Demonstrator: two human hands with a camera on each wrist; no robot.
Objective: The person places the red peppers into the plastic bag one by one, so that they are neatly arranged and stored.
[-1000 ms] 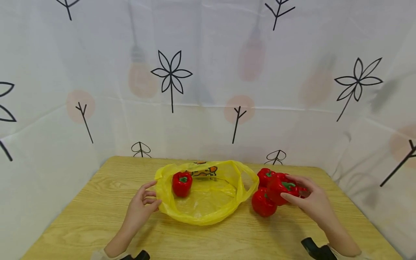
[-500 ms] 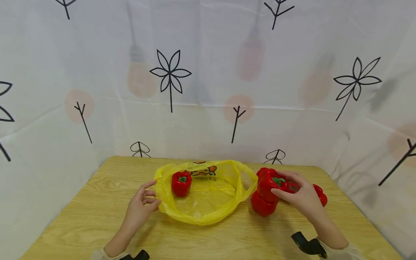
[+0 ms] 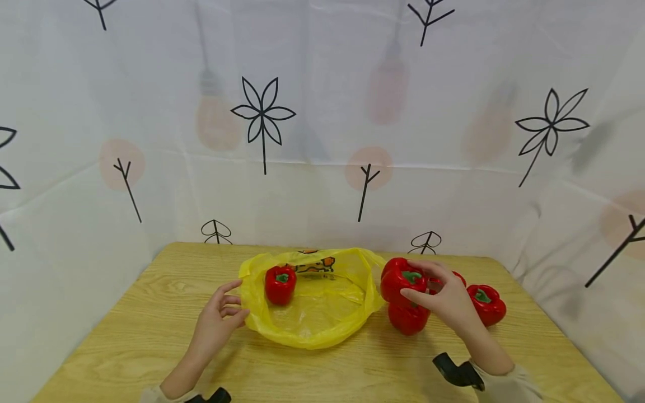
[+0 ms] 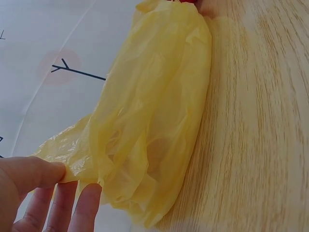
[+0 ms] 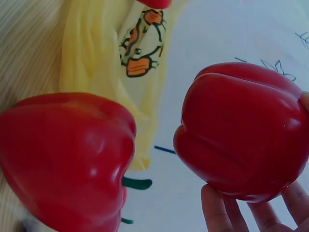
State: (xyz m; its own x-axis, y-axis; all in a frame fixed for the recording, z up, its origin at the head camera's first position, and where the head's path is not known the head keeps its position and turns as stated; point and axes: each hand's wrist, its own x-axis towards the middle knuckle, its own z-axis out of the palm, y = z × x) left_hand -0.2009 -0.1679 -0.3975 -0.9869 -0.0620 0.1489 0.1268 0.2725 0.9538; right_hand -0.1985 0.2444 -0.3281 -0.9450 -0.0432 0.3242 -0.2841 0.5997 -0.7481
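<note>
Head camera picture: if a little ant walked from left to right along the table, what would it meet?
Left hand → yellow bag with a red pepper inside → held pepper → right hand → last pepper.

There are at least five red bell peppers (image 3: 487, 308): that one toward the right edge of the one wood-grain table (image 3: 151, 324), one bagged pepper (image 3: 280, 286) inside the single yellow plastic bag (image 3: 332, 305), one held pepper (image 3: 395, 280), one front pepper (image 3: 408, 321) closer to the near edge, and at least one part-hidden pepper (image 3: 459, 278); overlap leaves the exact total unclear. Two hands, left hand (image 3: 216, 313) and right hand (image 3: 445, 294). Two pale sleeves (image 3: 506, 386), two black wrist bands (image 3: 457, 373).
</note>
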